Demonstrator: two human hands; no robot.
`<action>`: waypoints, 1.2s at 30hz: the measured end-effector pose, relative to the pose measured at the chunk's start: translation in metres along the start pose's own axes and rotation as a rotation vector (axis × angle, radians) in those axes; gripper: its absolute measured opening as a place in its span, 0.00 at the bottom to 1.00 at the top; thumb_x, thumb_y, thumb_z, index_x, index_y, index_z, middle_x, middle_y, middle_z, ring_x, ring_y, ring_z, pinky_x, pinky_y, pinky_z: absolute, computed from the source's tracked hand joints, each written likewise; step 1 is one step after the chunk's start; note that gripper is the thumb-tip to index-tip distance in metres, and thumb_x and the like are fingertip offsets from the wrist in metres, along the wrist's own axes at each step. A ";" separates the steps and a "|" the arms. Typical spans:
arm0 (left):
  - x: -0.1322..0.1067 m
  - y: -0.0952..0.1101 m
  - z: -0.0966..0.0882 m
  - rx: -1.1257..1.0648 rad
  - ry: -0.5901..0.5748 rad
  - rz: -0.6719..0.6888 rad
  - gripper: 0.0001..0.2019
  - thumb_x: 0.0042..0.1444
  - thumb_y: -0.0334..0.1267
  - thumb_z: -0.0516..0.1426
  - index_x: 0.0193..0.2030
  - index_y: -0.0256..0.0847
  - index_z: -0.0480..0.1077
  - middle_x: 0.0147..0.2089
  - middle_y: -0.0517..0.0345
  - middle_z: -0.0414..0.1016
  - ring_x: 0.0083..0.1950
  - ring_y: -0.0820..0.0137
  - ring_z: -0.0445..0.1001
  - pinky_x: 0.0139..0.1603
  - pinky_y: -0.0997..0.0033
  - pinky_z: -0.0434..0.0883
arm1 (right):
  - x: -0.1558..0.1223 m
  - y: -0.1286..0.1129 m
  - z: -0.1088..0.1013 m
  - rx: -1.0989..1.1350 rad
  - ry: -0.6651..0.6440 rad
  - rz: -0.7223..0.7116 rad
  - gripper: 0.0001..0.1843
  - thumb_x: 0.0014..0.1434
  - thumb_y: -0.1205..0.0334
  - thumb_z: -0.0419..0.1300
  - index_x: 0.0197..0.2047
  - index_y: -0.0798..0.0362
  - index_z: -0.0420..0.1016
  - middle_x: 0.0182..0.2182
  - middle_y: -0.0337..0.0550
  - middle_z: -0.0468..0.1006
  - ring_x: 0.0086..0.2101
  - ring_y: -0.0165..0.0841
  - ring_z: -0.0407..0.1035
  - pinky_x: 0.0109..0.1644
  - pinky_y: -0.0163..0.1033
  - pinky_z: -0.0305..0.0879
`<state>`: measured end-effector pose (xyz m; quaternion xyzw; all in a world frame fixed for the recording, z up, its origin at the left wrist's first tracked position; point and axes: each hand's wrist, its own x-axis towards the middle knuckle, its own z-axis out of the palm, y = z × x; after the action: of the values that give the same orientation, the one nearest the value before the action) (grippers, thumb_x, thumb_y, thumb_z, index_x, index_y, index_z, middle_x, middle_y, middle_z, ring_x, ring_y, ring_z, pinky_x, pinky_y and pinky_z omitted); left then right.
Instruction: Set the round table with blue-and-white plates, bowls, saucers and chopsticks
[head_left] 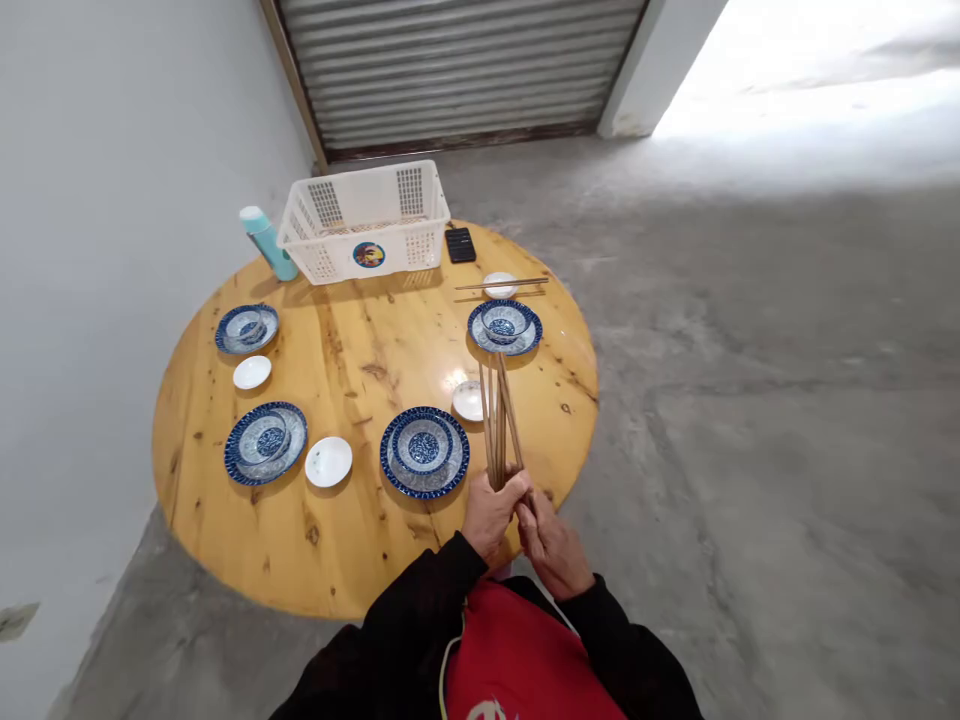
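Observation:
My left hand (pixel 491 512) is closed around a bundle of wooden chopsticks (pixel 495 430), whose tips point away from me over the table's near right part. Close against it, my right hand (pixel 553 548) has its fingers closed on the lower end of chopsticks leaning across the bundle; how many it grips is hidden. Just left of the bundle sits a blue-and-white plate (pixel 388 472) with a patterned bowl (pixel 424 446) on it. Partly behind the chopsticks lies a small white dish (pixel 466 402). Farther back, a pair of chopsticks (pixel 536 281) rests across another white dish (pixel 498 292).
More plates with bowls stand on the round wooden table (pixel 352 560): a right one (pixel 531 340), a near-left one (pixel 238 470) and a far-left one (pixel 229 343). White dishes (pixel 328 462) lie between. At the back are a white plastic basket (pixel 337 262), a turquoise bottle (pixel 271 245) and a black object (pixel 460 245).

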<state>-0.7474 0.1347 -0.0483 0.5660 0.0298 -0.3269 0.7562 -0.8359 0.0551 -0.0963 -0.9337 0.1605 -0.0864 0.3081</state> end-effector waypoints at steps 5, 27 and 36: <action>0.007 0.001 0.009 0.063 -0.038 0.013 0.18 0.45 0.51 0.67 0.28 0.37 0.71 0.26 0.60 0.69 0.27 0.76 0.64 0.27 0.76 0.62 | -0.001 0.010 -0.004 0.090 -0.008 -0.010 0.24 0.72 0.55 0.38 0.53 0.55 0.71 0.40 0.55 0.81 0.34 0.42 0.79 0.35 0.43 0.73; 0.082 -0.071 0.273 1.017 -0.495 0.066 0.12 0.66 0.45 0.53 0.41 0.43 0.75 0.37 0.63 0.81 0.38 0.72 0.77 0.41 0.77 0.67 | 0.097 0.228 -0.229 1.288 0.242 0.574 0.30 0.46 0.47 0.74 0.49 0.52 0.74 0.38 0.43 0.83 0.36 0.36 0.79 0.42 0.40 0.76; 0.135 -0.067 0.320 1.496 -0.388 0.116 0.15 0.64 0.51 0.54 0.39 0.43 0.75 0.35 0.54 0.80 0.38 0.63 0.78 0.36 0.71 0.65 | 0.157 0.235 -0.254 1.486 0.331 0.647 0.23 0.44 0.49 0.77 0.27 0.55 0.70 0.24 0.31 0.69 0.18 0.18 0.57 0.19 0.27 0.57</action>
<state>-0.7810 -0.2173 -0.0459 0.8594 -0.3617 -0.3131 0.1804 -0.8135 -0.3171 -0.0266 -0.3696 0.3656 -0.2136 0.8271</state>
